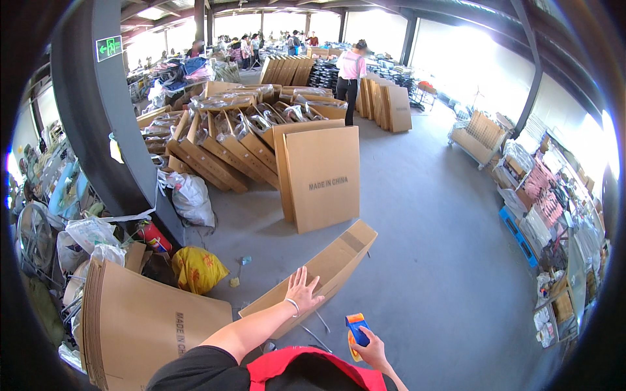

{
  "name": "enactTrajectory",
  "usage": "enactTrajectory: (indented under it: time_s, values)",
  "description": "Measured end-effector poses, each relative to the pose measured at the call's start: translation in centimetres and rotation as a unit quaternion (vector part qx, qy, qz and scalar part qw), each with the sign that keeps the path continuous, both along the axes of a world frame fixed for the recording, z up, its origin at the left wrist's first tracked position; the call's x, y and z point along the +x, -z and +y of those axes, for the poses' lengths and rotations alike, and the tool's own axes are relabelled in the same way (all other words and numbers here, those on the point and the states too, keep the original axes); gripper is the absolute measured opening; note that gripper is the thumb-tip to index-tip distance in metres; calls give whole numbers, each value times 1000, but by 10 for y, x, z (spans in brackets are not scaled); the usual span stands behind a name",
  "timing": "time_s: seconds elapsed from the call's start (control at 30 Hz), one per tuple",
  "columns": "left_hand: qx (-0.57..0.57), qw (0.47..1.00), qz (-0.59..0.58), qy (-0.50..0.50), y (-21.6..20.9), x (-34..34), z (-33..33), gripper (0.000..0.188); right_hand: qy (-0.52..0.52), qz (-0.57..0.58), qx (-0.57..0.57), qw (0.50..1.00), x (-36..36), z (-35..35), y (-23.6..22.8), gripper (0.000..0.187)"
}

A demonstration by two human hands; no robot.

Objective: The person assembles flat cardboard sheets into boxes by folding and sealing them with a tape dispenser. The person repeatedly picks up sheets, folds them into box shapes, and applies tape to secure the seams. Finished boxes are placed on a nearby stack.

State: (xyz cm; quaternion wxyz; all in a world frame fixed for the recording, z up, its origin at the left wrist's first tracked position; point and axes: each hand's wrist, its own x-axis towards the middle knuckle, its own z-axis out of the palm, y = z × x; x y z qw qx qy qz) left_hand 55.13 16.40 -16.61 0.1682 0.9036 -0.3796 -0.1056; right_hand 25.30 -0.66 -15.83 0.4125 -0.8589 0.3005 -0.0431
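Brown cardboard carton (334,266), long, narrow top

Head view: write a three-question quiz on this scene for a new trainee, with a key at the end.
1. Multiple choice: what does the right hand hold?
A) a white plastic bag
B) a blue-and-orange tape dispenser
C) a blue pallet

2. True or false: the left hand is curled into a fist.

3. Short answer: what red safety item shows just above and to the left of the yellow plastic bag in the picture?

Key:
1. B.
2. False; the left hand lies with its fingers spread on a narrow cardboard carton.
3. A fire extinguisher.
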Motion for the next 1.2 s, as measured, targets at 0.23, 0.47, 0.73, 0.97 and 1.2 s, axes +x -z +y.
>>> enactTrajectory:
  time_s: [0.23,0.47,0.73,0.97,1.2]
  values:
    - [-4,1000,30,-7,0,-5,31,86,-35,-29,9,999,18,10,-22,75]
    - [-35,999,8,-4,9,-3,48,86,-73,-16,10,997,20,23,-27,74]
    - [-43,999,12,-7,9,-4,59,90,-82,-18,0,996,21,31,-32,74]
    - [-45,999,-12,2,9,-6,62,91,-89,-26,-9,996,24,35,-44,74]
    - [-48,999,-13,11,11,-5,67,94,-98,-36,-2,995,26,35,-42,73]
